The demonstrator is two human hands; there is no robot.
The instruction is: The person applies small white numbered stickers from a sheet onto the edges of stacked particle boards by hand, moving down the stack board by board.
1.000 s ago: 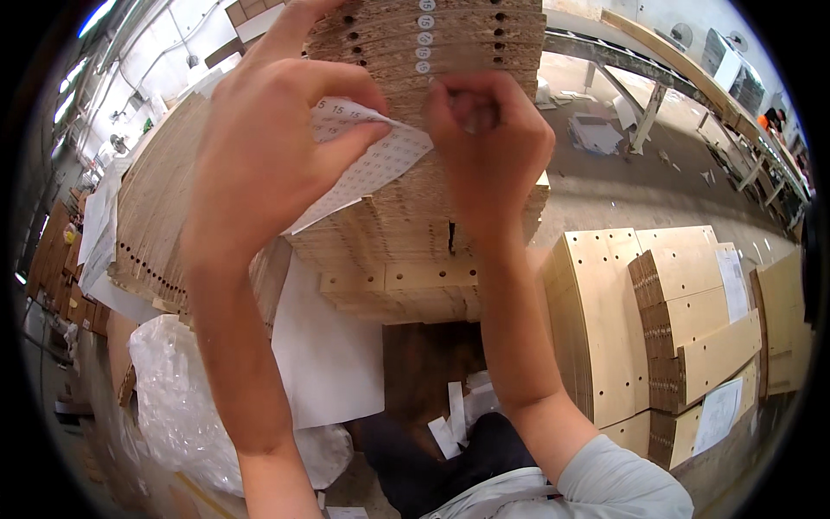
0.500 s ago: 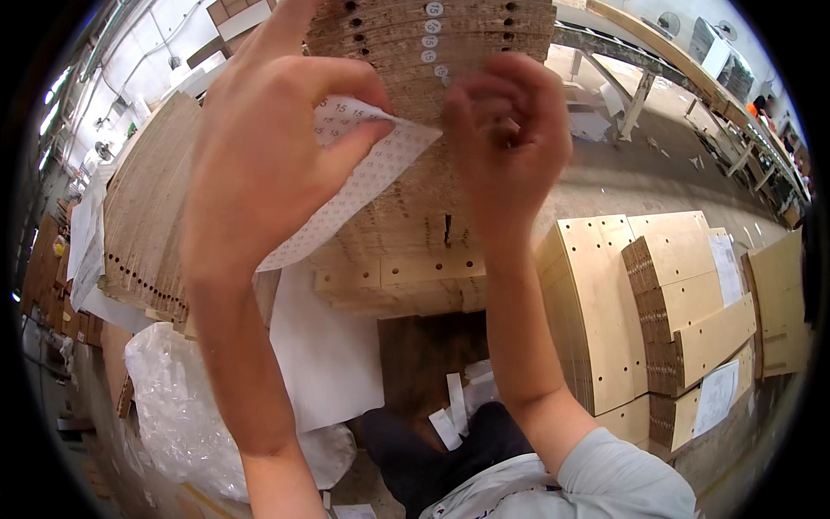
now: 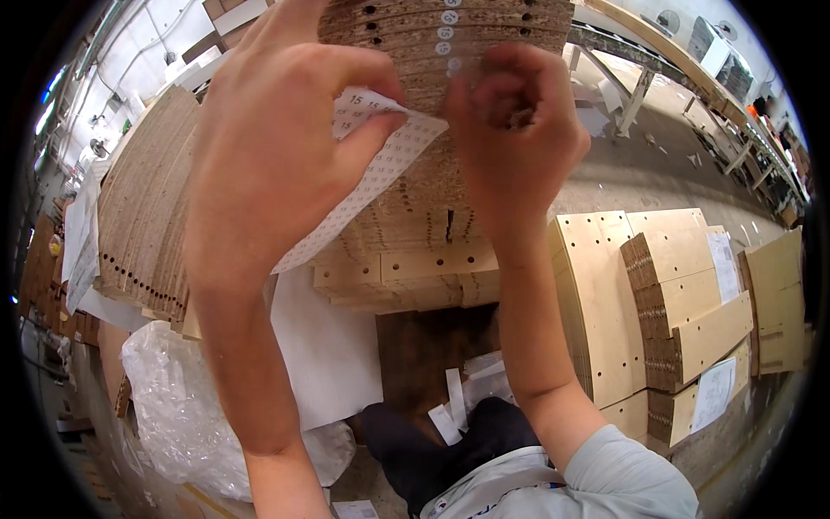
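Head view: left hand (image 3: 277, 164) pinching a sheet of small numbered stickers (image 3: 363, 190) against the stacked particleboard panels (image 3: 432, 130), right hand (image 3: 510, 147) curled narrow, fingertips (image 3: 484, 86) at the panel edges below a column of round labels (image 3: 448, 35). Compared with a second ago, right hand slightly higher up the stack, sheet unmoved; labelling apparently moving on to the next panel.

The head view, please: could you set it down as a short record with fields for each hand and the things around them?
Left hand: pinches a white sheet of small round stickers
Right hand: fingertips pressed to the drilled edges of a stack of wooden boards
Board edges: several already bear round white stickers
Lower left: crumpled clear plastic wrap
Right: more stacked boards
Floor: loose paper strips
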